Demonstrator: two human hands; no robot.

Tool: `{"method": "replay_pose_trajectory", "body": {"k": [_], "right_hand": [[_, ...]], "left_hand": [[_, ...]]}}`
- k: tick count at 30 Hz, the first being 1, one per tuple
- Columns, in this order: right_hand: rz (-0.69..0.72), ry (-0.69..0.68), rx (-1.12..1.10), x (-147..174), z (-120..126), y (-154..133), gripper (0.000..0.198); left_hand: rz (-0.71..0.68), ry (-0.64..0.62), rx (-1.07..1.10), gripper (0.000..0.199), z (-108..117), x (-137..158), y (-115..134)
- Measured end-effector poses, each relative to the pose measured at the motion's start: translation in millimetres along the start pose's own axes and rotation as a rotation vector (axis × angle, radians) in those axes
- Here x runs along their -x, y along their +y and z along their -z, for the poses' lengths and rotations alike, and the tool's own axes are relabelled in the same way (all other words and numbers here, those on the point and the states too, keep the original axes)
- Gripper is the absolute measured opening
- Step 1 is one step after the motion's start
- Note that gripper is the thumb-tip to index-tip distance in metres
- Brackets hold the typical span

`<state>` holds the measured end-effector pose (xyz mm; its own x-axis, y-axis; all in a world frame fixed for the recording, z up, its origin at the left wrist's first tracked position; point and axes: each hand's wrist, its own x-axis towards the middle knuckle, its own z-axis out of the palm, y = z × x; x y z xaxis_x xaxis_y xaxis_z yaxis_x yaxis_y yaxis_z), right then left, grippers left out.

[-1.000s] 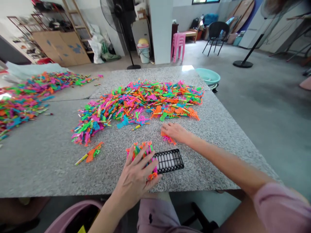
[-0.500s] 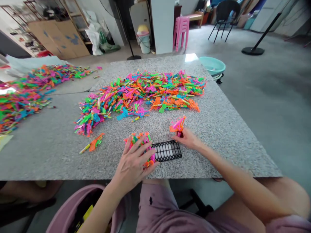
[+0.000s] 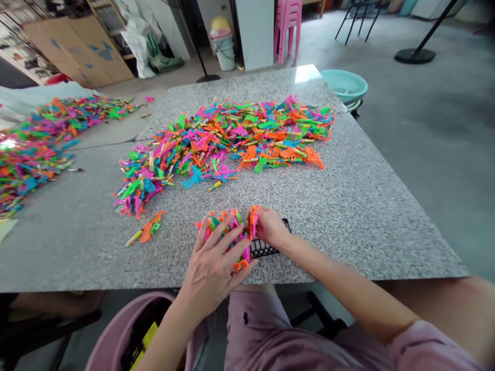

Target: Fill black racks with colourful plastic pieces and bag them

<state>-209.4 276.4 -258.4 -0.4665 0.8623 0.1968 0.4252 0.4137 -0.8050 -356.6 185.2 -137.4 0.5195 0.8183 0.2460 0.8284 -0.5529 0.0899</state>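
My left hand (image 3: 216, 257) lies spread over a packed row of pink, orange and green plastic toy guns (image 3: 235, 226), its fingers apart and touching them. These toys fill the left part of a small black plastic lattice tray (image 3: 263, 248). In my right hand (image 3: 273, 226), closed in a pinch, is an orange and pink toy gun (image 3: 253, 222), held upright over the tray just right of the packed row. My right hand hides part of the tray. One orange and green toy gun with a yellow tube (image 3: 147, 229) lies alone on the left.
A long heap of bright toy guns (image 3: 232, 136) spreads across the speckled stone table (image 3: 367, 216). Another heap (image 3: 34, 154) covers the left side. Below the front edge stands a pink tub (image 3: 112, 330) with black and yellow things inside. A turquoise basin (image 3: 344, 85) stands beyond the right edge.
My right hand has moved left with the toy gun, from beyond the tray's right end to above the tray beside the packed row. The left hand stays in place. The view has tilted down slightly.
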Motion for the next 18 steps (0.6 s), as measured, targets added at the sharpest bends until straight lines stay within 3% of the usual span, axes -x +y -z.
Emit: {"method": "replay_pose_trajectory", "body": {"k": [7, 13, 18], "right_hand": [[-0.032, -0.085, 0.161, -0.4, 4.3, -6.2, 0.008], [-0.1, -0.256, 0.329, -14.0, 21.9, -26.9, 0.016], [-0.087, -0.251, 0.337, -11.5, 21.0, -28.5, 0.019]], "left_hand": [[0.007, 0.036, 0.026, 0.022, -1.4, 0.7, 0.3], [-0.036, 0.101, 0.077, 0.019, -2.7, -1.3, -0.7], [-0.033, 0.11, 0.079, 0.019, -6.2, -0.9, -3.5]]}}
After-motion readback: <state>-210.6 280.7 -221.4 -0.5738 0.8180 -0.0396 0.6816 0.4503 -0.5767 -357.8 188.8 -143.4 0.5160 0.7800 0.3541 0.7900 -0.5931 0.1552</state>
